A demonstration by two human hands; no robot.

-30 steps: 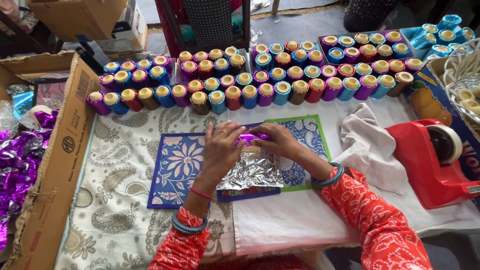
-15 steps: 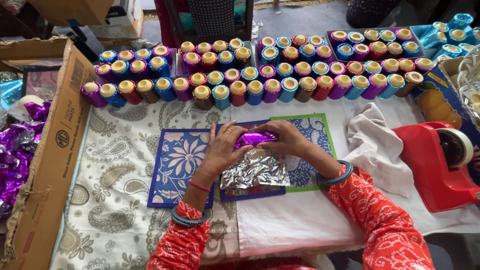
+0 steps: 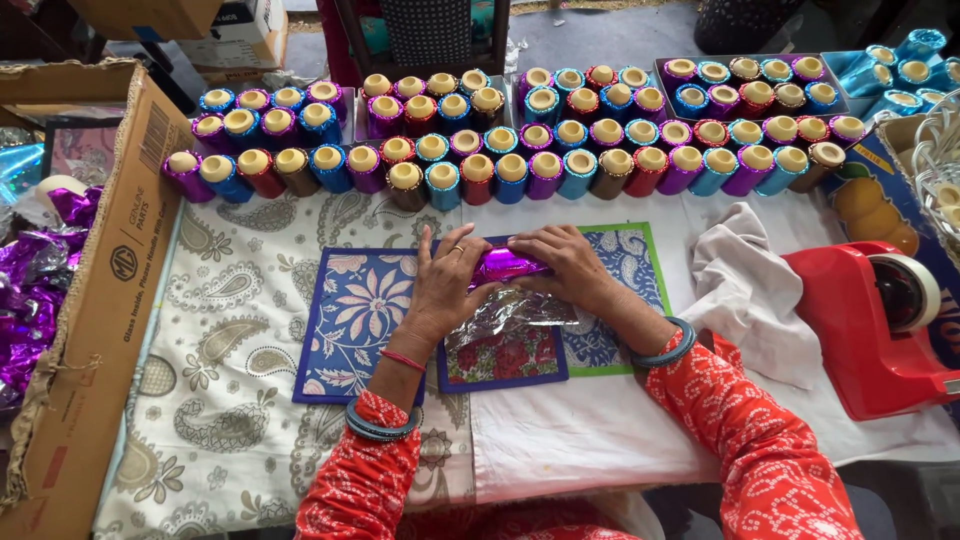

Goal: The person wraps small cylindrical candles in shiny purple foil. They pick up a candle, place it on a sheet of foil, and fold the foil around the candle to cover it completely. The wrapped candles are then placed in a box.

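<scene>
My left hand [image 3: 447,283] and my right hand [image 3: 566,262] both grip a small cylinder wrapped in shiny purple foil [image 3: 505,265], lying sideways between them. A loose flap of silver-backed foil [image 3: 520,312] trails from it toward me. The hands rest over patterned fabric squares: a blue flowered one [image 3: 350,320], a red flowered one [image 3: 505,358] and a green-edged one [image 3: 625,255]. Rows of foil-wrapped cylinders [image 3: 500,140] in purple, blue, red and brown stand upright beyond my hands.
A cardboard box [image 3: 95,300] lies at the left with crumpled purple foil [image 3: 35,290] inside. At the right edge a red tape dispenser [image 3: 880,315] sits beside a white cloth [image 3: 750,290]. Blue wrapped cylinders [image 3: 890,70] fill the far right corner.
Both hands have kept hold of the purple cylinder and turned it slightly within the foil. The camera has tilted down a little, so the rows sit higher in view.
</scene>
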